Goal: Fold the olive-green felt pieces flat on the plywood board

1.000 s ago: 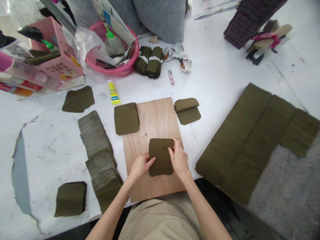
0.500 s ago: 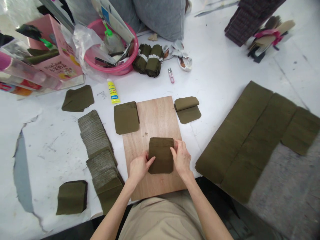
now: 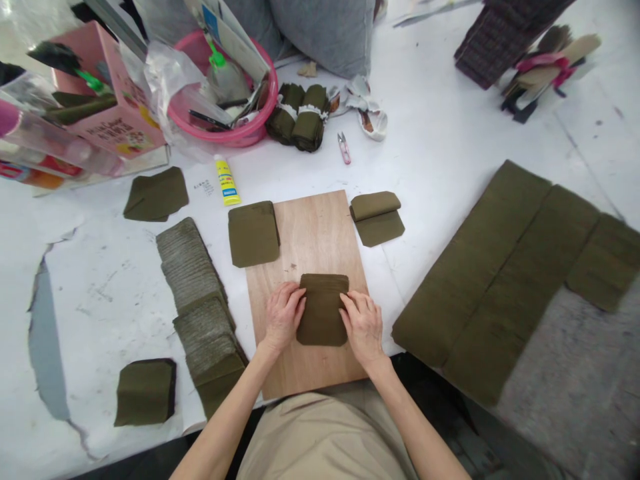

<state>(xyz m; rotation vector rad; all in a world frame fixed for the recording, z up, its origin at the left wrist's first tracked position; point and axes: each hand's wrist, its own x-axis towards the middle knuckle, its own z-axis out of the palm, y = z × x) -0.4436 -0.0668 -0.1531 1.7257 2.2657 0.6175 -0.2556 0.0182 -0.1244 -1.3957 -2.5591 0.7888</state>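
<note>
A stack of olive-green fabric pieces (image 3: 323, 317) lies on the wooden board (image 3: 317, 233) in front of me, with layered edges showing along its top. At its upper left edge my left hand (image 3: 285, 313) is closed, fingertips and thumb drawn together on the fabric. Opposite it, my right hand (image 3: 363, 327) grips the upper right edge between thumb and fingers. How many layers each hand holds cannot be made out. Another olive fabric stack (image 3: 253, 235) overlaps the board's far left corner. Beyond the far right corner rests a partly folded olive piece (image 3: 377, 219).
Overlapping fabric pieces with whitish edges (image 3: 205, 300) run along the left. Large olive panels (image 3: 500, 280) cover the right table edge. Behind are a glue tube (image 3: 227, 181), thread snips (image 3: 344, 148), tied fabric rolls (image 3: 310, 120), a pink basin (image 3: 273, 93) and a pink box (image 3: 127, 127).
My left hand has slid up the stack's left side to its upper edge. My right hand has shifted slightly down, its fingers now bent at the right edge. The stack stays in place.
</note>
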